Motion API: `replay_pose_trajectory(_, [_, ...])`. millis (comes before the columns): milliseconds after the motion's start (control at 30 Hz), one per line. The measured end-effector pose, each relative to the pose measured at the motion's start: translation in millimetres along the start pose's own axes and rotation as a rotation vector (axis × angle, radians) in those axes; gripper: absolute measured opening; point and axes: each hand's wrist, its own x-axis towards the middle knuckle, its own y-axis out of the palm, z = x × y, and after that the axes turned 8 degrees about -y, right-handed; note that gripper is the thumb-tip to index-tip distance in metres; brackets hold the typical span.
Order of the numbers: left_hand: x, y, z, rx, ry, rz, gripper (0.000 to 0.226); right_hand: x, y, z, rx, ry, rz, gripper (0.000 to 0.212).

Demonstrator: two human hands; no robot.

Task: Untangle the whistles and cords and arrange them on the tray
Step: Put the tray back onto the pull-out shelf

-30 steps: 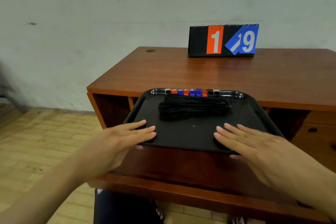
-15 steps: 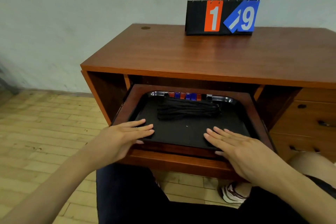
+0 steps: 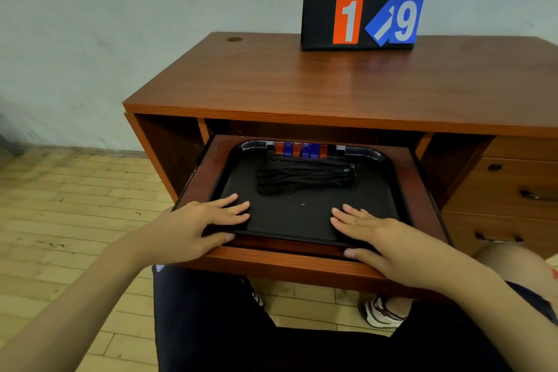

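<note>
A black tray point(image 3: 302, 220) lies in the pull-out shelf point(image 3: 422, 190) under the desk top. Along its far rim stands a row of several whistles point(image 3: 305, 150), red, blue and black. Just in front of them lies a neat bundle of black cords point(image 3: 305, 178). My left hand point(image 3: 196, 226) grips the tray's near left edge, fingers flat on top and thumb at the front rim. My right hand point(image 3: 380, 238) holds the near right edge the same way.
The wooden desk top point(image 3: 332, 84) carries a flip scoreboard point(image 3: 362, 19) showing 1 and 9 at the back. Drawers with handles point(image 3: 519, 190) fill the desk's right side. My legs and a shoe point(image 3: 383, 314) are below the shelf, over a wooden floor point(image 3: 60, 220).
The tray, held in both hands, has come down from desk-top height into the pull-out shelf. In the last half second my hands and the tray barely move.
</note>
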Motion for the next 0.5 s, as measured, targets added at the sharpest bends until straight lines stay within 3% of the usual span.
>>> replay_pose_trajectory(133, [-1,-9,-4,-0.123,-0.008,0.116,0.042,-2,0,0,0.053,0.001,-0.04,0.059])
replay_pose_trajectory(233, [-5,-1,-9,-0.088,-0.004,0.103,0.058,-8,7,11,-0.008,0.007,-0.074,0.068])
replay_pose_trajectory(500, [7,15,-11,0.059,0.058,-0.157,0.071,2,11,-2,-0.262,-0.005,-0.17,0.08])
